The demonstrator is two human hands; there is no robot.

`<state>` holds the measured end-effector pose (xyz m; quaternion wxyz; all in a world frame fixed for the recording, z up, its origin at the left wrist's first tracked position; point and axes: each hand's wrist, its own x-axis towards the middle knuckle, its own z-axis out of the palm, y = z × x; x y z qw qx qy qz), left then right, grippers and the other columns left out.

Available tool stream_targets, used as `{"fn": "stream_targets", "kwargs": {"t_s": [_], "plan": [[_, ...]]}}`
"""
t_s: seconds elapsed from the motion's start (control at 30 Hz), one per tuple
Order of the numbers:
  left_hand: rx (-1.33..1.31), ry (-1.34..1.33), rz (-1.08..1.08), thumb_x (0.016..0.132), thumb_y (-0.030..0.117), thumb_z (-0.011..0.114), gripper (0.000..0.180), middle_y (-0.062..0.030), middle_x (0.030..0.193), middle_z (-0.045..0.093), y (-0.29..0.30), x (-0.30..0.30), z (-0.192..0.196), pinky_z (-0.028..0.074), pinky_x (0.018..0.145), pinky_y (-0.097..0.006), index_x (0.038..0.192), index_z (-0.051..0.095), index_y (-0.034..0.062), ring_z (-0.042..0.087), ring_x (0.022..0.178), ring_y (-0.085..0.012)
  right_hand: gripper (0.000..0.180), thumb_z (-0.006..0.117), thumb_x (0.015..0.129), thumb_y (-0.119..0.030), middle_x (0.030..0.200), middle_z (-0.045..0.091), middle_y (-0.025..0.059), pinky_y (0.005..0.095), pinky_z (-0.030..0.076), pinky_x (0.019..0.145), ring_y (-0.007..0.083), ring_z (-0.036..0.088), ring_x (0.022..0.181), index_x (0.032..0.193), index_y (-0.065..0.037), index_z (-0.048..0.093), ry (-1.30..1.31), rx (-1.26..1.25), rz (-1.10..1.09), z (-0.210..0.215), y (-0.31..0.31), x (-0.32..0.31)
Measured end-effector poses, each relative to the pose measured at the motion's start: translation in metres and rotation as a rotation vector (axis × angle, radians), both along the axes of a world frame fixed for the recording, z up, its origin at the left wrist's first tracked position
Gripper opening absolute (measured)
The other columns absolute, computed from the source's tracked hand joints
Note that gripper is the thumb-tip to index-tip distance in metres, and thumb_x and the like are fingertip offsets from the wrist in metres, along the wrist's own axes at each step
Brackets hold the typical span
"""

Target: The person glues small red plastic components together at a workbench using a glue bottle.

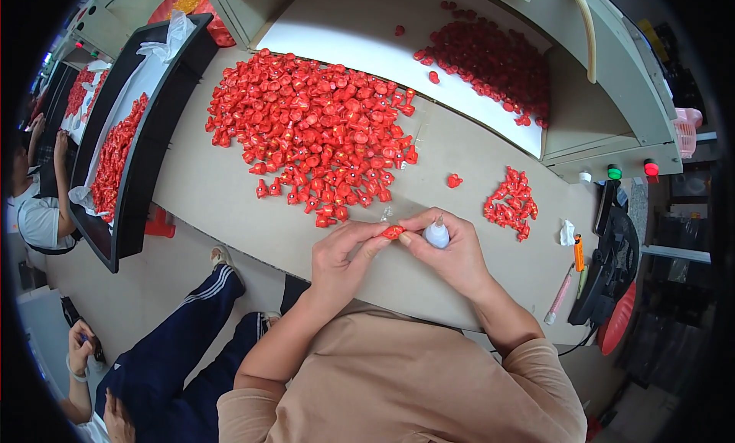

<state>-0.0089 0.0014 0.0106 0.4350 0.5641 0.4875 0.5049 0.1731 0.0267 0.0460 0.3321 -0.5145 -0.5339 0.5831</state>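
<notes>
My left hand (344, 252) pinches a small red plastic piece (393, 232) between thumb and fingers, just above the near edge of the beige table (222, 198). My right hand (448, 248) touches the same piece with its fingertips and grips a small white squeeze bottle (437, 233), nozzle up. A big heap of the same red pieces (314, 129) lies beyond my hands. A smaller cluster of red pieces (511, 203) sits to the right, and a single red piece (454, 180) lies between them.
A third pile of red pieces (490, 57) rests on a white surface at the back right. A black tray (134, 183) with more red pieces stands left. Pens (563, 290), a black device (612, 252) and coloured buttons (614, 171) lie right. Other people sit at the left.
</notes>
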Motion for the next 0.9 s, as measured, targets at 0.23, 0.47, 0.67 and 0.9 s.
{"fn": "stream_targets", "kwargs": {"t_s": [0.23,0.47,0.67,0.9], "plan": [[0.035,0.008,0.006,0.082,0.002,0.070,0.017,-0.0097,0.091,0.070,0.000,0.002,-0.001,0.052,0.072,-0.029,0.099,0.068,0.0008,0.065,0.080,-0.0182,0.011,0.067,0.085,-0.001,0.091,0.066,0.0012,0.0211,0.048,0.075,0.0048,0.058,0.084,0.095,-0.001,0.066,-0.006,-0.016,-0.002,0.000,-0.001,0.001],[0.048,0.023,0.005,0.083,0.001,0.069,0.017,-0.0099,0.091,0.069,0.000,0.000,-0.001,0.052,0.072,-0.029,0.099,0.068,0.0008,0.065,0.080,-0.0188,0.011,0.066,0.085,0.000,0.092,0.066,0.0016,0.0211,0.048,0.075,0.0050,0.059,0.084,0.095,-0.001,0.066,0.001,-0.008,0.002,-0.002,-0.001,0.001],[0.023,-0.017,0.018,0.084,0.002,0.068,0.018,-0.0099,0.090,0.069,0.001,0.001,0.001,0.052,0.071,-0.029,0.101,0.068,0.0010,0.065,0.080,-0.0187,0.012,0.066,0.086,-0.003,0.092,0.067,0.0036,0.0218,0.050,0.075,0.0062,0.061,0.084,0.097,0.000,0.065,0.012,-0.063,-0.025,0.005,0.002,-0.003],[0.093,0.133,0.057,0.080,0.002,0.072,0.027,-0.0102,0.092,0.068,-0.002,0.002,0.018,0.050,0.073,-0.030,0.107,0.067,0.0022,0.065,0.082,-0.0204,0.019,0.068,0.086,-0.010,0.089,0.068,0.0036,0.0214,0.051,0.072,0.0066,0.062,0.080,0.102,0.001,0.067,0.169,-0.203,-0.043,0.008,0.004,0.005]]}}
